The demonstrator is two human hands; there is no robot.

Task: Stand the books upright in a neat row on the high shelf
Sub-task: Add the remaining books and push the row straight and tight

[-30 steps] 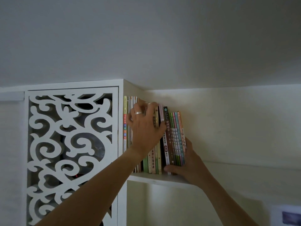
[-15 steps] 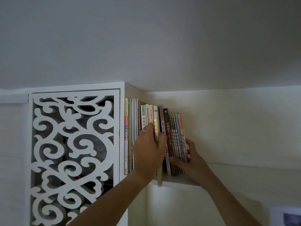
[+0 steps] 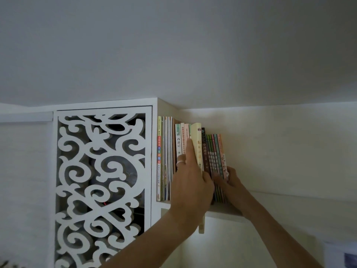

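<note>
A row of books (image 3: 164,157) stands upright on the high white shelf (image 3: 222,211), packed against its left wall. My left hand (image 3: 190,188) grips a cream-yellow book (image 3: 196,140) in the middle of the row, fingers along its left face and thumb on its right. This book sticks out towards me, and its lower end hangs below the shelf edge. My right hand (image 3: 231,182) holds the thin green and pink books (image 3: 215,149) at the row's right end, thumb across their spines. A dark brown book (image 3: 204,149) stands between the two hands.
A white fretwork cabinet panel (image 3: 100,180) borders the shelf on the left. The ceiling is close above the book tops. To the right of the row the shelf ledge (image 3: 289,196) runs on along the pale wall. A picture (image 3: 343,256) hangs at the lower right.
My left hand came down from the book tops to the spines and drew the cream-yellow book out and down past the shelf edge. My right hand slid up the thin books' right end.
</note>
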